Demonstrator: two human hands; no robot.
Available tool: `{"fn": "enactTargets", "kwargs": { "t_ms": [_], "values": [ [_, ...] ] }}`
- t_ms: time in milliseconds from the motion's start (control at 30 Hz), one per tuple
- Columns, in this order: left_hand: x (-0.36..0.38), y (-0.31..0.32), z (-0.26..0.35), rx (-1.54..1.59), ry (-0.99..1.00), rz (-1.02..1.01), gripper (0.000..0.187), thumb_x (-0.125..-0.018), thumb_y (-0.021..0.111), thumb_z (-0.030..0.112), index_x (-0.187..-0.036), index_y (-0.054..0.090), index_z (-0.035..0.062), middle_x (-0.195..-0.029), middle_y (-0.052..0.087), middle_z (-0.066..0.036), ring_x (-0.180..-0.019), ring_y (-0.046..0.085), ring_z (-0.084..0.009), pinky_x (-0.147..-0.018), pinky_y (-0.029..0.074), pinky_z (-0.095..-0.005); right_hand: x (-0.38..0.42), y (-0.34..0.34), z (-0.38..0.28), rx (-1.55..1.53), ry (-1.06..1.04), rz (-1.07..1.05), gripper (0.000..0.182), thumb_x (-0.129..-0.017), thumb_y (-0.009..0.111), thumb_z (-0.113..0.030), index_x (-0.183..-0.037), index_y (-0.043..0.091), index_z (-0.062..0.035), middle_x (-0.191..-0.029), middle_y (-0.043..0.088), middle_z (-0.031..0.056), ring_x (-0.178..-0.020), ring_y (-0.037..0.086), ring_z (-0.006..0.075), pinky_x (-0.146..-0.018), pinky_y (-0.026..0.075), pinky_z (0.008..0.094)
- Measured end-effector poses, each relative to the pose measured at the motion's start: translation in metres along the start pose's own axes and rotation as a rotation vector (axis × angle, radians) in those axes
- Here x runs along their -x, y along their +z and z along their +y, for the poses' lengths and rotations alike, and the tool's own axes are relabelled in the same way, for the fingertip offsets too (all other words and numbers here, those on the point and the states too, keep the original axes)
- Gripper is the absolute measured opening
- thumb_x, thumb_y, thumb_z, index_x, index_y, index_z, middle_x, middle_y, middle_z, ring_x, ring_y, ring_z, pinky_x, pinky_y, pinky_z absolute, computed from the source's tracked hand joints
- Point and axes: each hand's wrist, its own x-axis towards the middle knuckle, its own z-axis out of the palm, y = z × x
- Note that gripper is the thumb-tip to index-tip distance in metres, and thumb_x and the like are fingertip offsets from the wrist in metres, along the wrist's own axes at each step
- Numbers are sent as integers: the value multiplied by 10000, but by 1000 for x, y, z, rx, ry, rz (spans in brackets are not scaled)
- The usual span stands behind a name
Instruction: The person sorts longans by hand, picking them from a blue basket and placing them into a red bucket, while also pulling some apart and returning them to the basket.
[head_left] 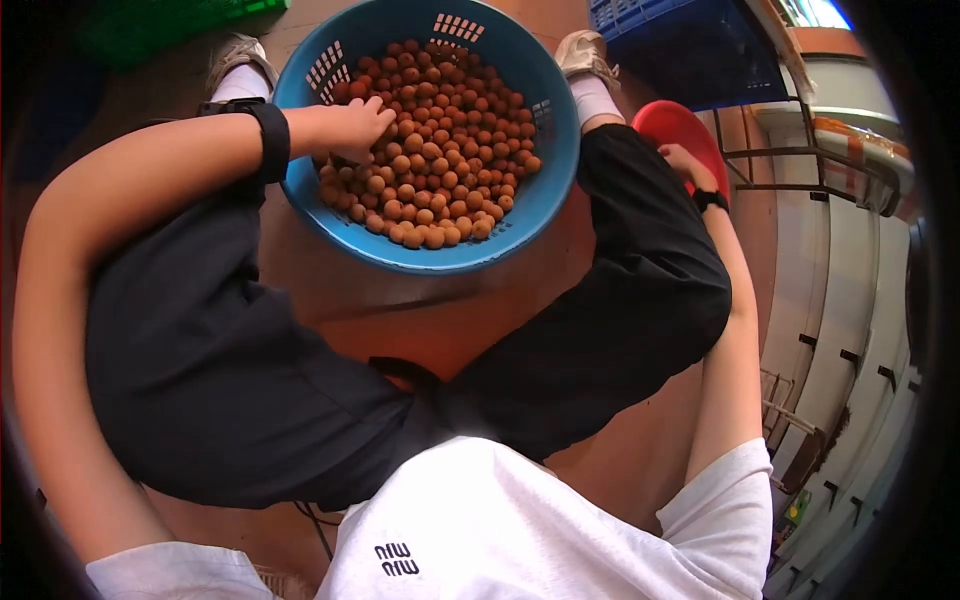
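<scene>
A blue plastic basket [430, 262] with slotted sides stands on the floor between my feet. It holds a heap of round brown fruits [450, 165] that look like longans. My left hand [362, 128] reaches over the basket's left side to the heap, fingers curled inward; what they hold, if anything, is hidden. Past my right knee, my right hand [686, 165] is at a red plastic basin [680, 118], against or over its inside. Its fingers are partly hidden by the trouser leg and too small to make out.
A green crate [150, 30] lies at the upper left and a blue crate [690, 50] at the upper right. A metal rack [800, 170] and white panels [840, 270] stand along the right side. My bent legs [620, 290] flank the basket.
</scene>
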Motion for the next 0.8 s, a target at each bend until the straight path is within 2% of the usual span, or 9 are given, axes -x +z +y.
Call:
{"fn": "enactTargets", "kwargs": {
  "t_ms": [133, 167, 233, 367, 467, 567, 733, 767, 800],
  "values": [
    [9, -24, 5, 164, 72, -56, 813, -618, 760, 204, -1285, 294, 223, -1194, 287, -230, -1035, 434, -403, -835, 421, -448, 9, -8, -23, 186, -89, 106, 214, -768, 531, -212, -788, 608, -13, -711, 621, 83, -627, 570, 162, -557, 444, 290],
    [3, -21, 2, 149, 86, -60, 836, -602, 776, 205, -1278, 295, 310, -1192, 265, -224, -1043, 422, -411, -831, 423, -446, 11, -14, -41, 228, -75, 187, 229, -764, 519, -205, -811, 599, 4, -720, 623, 123, -656, 600, 216, -584, 458, 336],
    [-3, -12, -3, 189, 94, -79, 874, -551, 802, 197, -1259, 303, 318, -1144, 284, -198, -1020, 415, -411, -843, 399, -469, 0, -22, -70, 364, -387, 435, 236, -762, 518, -203, -821, 583, 16, -742, 611, 165, -682, 599, 265, -615, 459, 347],
    [5, -19, 4, 81, 240, 13, 926, -496, 827, 236, -1263, 309, 280, -1145, 313, -201, -1019, 390, -421, -849, 387, -472, 11, -18, -173, 367, -640, 451, 237, -781, 514, -204, -847, 571, 16, -798, 598, 176, -741, 586, 300, -662, 451, 339],
    [-3, -20, 12, -32, 269, 36, 965, -481, 825, 308, -1282, 291, 243, -1182, 317, -186, -1061, 355, -394, -878, 376, -489, -9, 1, -237, 452, -829, 179, 227, -794, 546, -219, -868, 588, -9, -765, 614, 150, -691, 587, 282, -633, 467, 356],
    [-12, -26, 21, -23, 330, -14, 929, -520, 802, 320, -1289, 291, 227, -1198, 309, -189, -1079, 342, -385, -874, 402, -483, -8, 34, -292, 512, -631, -83, 249, -799, 531, -241, -893, 588, -17, -739, 615, 121, -665, 579, 260, -628, 468, 350],
    [-21, -25, 26, 6, 220, -56, 840, -546, 767, 257, -1271, 344, 224, -1199, 303, -202, -1060, 357, -384, -834, 448, -456, -4, 110, -336, 794, -705, -410, 299, -801, 504, -268, -1001, 551, -51, -798, 615, 96, -702, 578, 244, -622, 454, 362],
    [-22, -25, 25, 39, 226, -35, 799, -529, 758, 228, -1242, 398, 237, -1173, 324, -201, -1028, 383, -379, -831, 451, -448, -6, 128, -336, 663, -735, -568, 314, -802, 497, -274, -1006, 545, -41, -828, 612, 116, -723, 572, 263, -651, 454, 363],
    [-33, -10, 16, -12, 227, 1, 650, -558, 729, 184, -1161, 490, 232, -1143, 352, -172, -1002, 408, -365, -813, 463, -441, -6, 146, -334, 520, -564, -635, 341, -801, 495, -283, -1031, 544, -36, -948, 575, 151, -810, 562, 264, -678, 458, 353]
  ]
}}
